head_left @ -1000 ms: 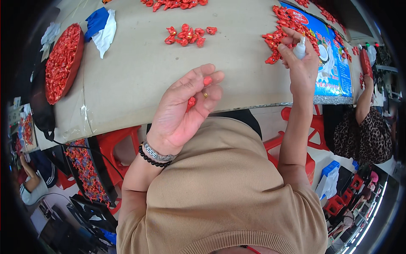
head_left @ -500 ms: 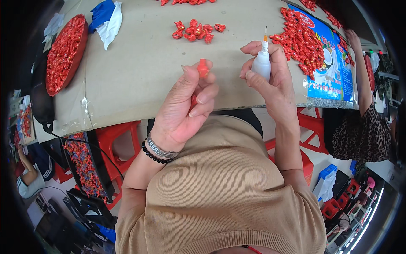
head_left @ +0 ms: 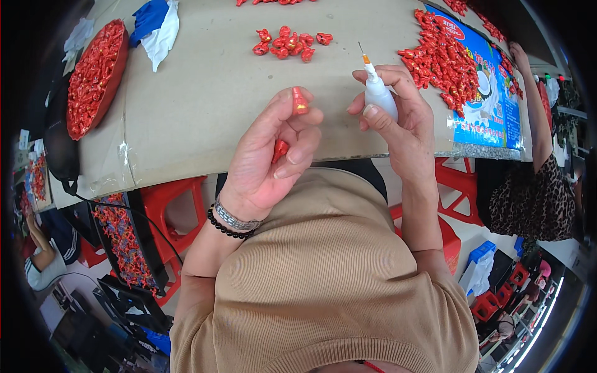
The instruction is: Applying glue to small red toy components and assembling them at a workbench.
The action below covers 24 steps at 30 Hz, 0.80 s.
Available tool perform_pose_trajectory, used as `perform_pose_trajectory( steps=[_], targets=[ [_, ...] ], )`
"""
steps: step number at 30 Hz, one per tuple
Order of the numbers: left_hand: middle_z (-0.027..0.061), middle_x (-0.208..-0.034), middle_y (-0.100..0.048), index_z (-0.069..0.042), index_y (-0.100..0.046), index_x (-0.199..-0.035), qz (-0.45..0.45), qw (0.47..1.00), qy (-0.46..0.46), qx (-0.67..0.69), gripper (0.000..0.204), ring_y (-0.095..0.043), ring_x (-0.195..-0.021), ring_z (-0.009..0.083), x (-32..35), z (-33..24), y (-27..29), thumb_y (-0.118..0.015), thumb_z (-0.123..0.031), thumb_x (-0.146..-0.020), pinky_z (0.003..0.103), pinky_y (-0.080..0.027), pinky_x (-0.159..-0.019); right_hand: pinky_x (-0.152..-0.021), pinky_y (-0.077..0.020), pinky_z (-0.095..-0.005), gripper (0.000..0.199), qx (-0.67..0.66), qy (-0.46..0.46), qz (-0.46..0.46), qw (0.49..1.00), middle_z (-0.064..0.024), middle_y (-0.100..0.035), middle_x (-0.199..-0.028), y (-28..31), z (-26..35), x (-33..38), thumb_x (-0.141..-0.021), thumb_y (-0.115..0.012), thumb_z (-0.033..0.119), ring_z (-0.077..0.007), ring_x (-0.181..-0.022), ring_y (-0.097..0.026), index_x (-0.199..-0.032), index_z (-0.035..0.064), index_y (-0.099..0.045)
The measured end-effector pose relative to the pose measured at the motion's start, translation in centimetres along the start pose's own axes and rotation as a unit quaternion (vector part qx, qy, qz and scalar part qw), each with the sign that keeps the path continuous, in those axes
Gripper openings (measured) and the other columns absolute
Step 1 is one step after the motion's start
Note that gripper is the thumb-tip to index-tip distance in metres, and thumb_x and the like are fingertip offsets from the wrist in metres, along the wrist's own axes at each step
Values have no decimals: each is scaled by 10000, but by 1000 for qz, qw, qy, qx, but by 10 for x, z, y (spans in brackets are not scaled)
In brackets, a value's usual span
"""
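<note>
Between the thumb and forefinger of my left hand (head_left: 264,143) is a small red plastic figure (head_left: 300,101) with a gold mark. A second red piece (head_left: 280,150) lies in that palm under the curled fingers. My right hand (head_left: 404,115) is wrapped round a white squeeze bottle (head_left: 380,99) with an orange-based needle tip (head_left: 364,55) that points up and slightly left. The needle is apart from the figure. Beyond my hands, a small cluster of similar red pieces (head_left: 291,43) lies on the covered table (head_left: 205,112).
At the left stands a red bowl (head_left: 111,102) heaped with red pieces, beside a blue and white cloth (head_left: 158,34). A large pile of red pieces (head_left: 438,62) spreads over a blue printed sheet (head_left: 497,127) at the right. Another person's arm (head_left: 533,99) reaches in there. Red stools (head_left: 457,186) stand below.
The bottle has tilted left, its needle swinging away from upright. My left hand has turned the held figure, so its gold mark shows, and the piece in the palm is more exposed.
</note>
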<state>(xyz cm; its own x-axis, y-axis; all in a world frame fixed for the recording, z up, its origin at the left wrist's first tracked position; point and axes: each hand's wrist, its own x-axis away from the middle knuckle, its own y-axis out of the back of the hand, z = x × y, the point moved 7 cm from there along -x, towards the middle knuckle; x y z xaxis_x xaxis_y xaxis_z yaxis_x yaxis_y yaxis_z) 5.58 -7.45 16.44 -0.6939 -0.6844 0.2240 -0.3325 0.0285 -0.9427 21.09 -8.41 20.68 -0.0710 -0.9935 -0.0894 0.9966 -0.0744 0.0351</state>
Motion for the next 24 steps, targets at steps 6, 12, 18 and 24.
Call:
perform_pose_trajectory(
  steps=[6, 12, 18, 24],
  targets=[
    [81, -977, -662, -75, -540, -1052, -14, 998, -12, -66, 178, -431, -518, 66, 0, 1, -1, -465, -229, -1003, 169, -268, -342, -728, -495, -243, 345, -60, 28, 21, 998, -67, -488, -1097, -8, 7, 3, -809, -581, -43, -154, -882, -620, -1153, -19, -580],
    [56, -881, -583, -76, -524, -1015, -67, 993, -48, -82, 156, -436, -549, 61, 1, -2, 2, -484, -226, -996, 168, -274, -366, -717, -499, -240, 353, -51, 27, 14, 998, -63, -495, -1075, -10, 10, 3, -806, -598, -38, -153, -872, -627, -1159, -32, -585],
    [42, -821, -519, -62, -520, -1053, -32, 996, -41, -70, 166, -438, -567, 63, 1, -5, -1, -492, -211, -986, 186, -271, -375, -739, -550, -257, 379, -50, 39, -63, 996, -114, -603, -983, 6, 14, 5, -752, -675, -100, -183, -869, -661, -1108, -37, -561],
    [43, -886, -593, -65, -535, -1143, -49, 996, -30, -62, 271, -423, -565, 65, 1, -3, 0, -516, -282, -983, 183, -277, -378, -632, -549, -260, 339, -59, 115, -90, 988, -225, -651, -1012, 20, 18, 6, -719, -719, -82, -253, -814, -686, -991, 15, -541]
  ],
)
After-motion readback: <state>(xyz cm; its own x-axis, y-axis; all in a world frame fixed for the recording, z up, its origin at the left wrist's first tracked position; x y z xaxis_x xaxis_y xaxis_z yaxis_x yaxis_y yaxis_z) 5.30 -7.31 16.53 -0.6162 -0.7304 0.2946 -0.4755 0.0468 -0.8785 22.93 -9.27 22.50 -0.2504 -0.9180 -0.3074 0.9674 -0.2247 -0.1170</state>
